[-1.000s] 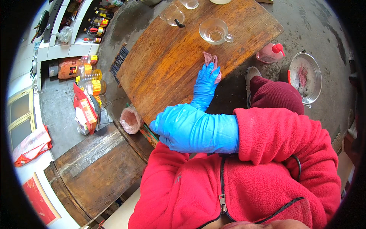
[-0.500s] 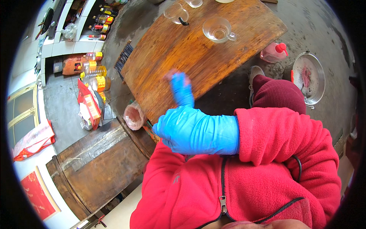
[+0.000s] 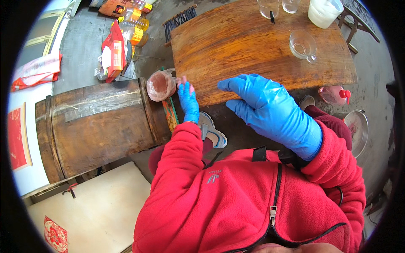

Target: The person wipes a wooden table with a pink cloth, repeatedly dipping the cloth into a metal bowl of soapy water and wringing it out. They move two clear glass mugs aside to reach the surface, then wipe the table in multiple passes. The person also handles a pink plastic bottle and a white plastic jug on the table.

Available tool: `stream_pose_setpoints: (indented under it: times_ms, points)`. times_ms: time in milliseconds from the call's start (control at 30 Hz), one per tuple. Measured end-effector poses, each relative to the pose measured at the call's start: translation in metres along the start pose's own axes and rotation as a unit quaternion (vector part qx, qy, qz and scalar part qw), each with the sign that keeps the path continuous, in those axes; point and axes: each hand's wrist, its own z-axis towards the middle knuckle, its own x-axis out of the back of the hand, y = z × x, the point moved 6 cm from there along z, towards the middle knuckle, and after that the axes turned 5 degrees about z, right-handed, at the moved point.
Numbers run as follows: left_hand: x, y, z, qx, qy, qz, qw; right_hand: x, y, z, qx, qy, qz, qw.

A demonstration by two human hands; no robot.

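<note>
My left hand point(image 3: 188, 102) wears a blue glove, with pinkish fingertips showing at its end. Its fingers are stretched upward and hold nothing that I can see. It is held beside the near left corner of the wooden table point(image 3: 253, 46), close to a bin lined with a thin plastic bag point(image 3: 161, 86). In front of my chest, over the table's near edge, my right hand point(image 3: 274, 111) is also gloved in blue. Its fingers point left, with the thumb apart and nothing visible between them. The two hands are apart.
On the table stand a glass mug point(image 3: 302, 45), two more glass vessels and a white plastic tub point(image 3: 324, 12). A pink jug with a red cap point(image 3: 333, 95) and a metal basin point(image 3: 357, 134) are on the floor at right. A wooden chest point(image 3: 105, 126) stands left.
My hands, crossed before with the right forearm in front, have separated. The right hand is now to the right and the left to the left. The view has shifted, showing the white tub.
</note>
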Motion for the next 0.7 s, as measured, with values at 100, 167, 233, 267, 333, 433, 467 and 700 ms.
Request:
stream_pose_setpoints:
  times_ms: [100, 167, 233, 267, 333, 433, 467, 700]
  points:
    - [-0.002, -0.036, 0.001, 0.003, 0.063, -0.044, 0.997, -0.013, 0.000, -0.002, -0.010, -0.037, 0.007, 0.999]
    - [-0.030, -0.045, -0.004, 0.114, 0.133, -0.112, 0.978, -0.027, -0.001, -0.005, -0.016, -0.089, 0.034, 0.995]
    - [-0.082, -0.007, -0.006, 0.087, 0.051, -0.103, 0.990, -0.043, -0.001, -0.007, -0.034, -0.151, 0.044, 0.987]
    - [-0.114, 0.026, -0.010, -0.006, -0.060, 0.047, 0.997, -0.050, -0.001, -0.007, -0.039, -0.174, 0.058, 0.982]
    - [-0.180, 0.103, -0.043, -0.320, -0.112, 0.447, 0.828, -0.052, -0.004, -0.005, 0.011, -0.169, 0.025, 0.985]
    - [-0.181, 0.138, -0.046, -0.319, -0.180, 0.159, 0.917, -0.050, 0.000, 0.000, 0.016, -0.156, 0.001, 0.988]
    - [-0.174, 0.126, -0.036, -0.288, -0.243, 0.156, 0.913, -0.048, 0.006, -0.001, -0.020, -0.168, 0.010, 0.985]
    - [-0.064, 0.002, 0.098, -0.112, 0.083, -0.017, 0.990, -0.023, 0.028, -0.003, -0.085, -0.147, -0.003, 0.985]
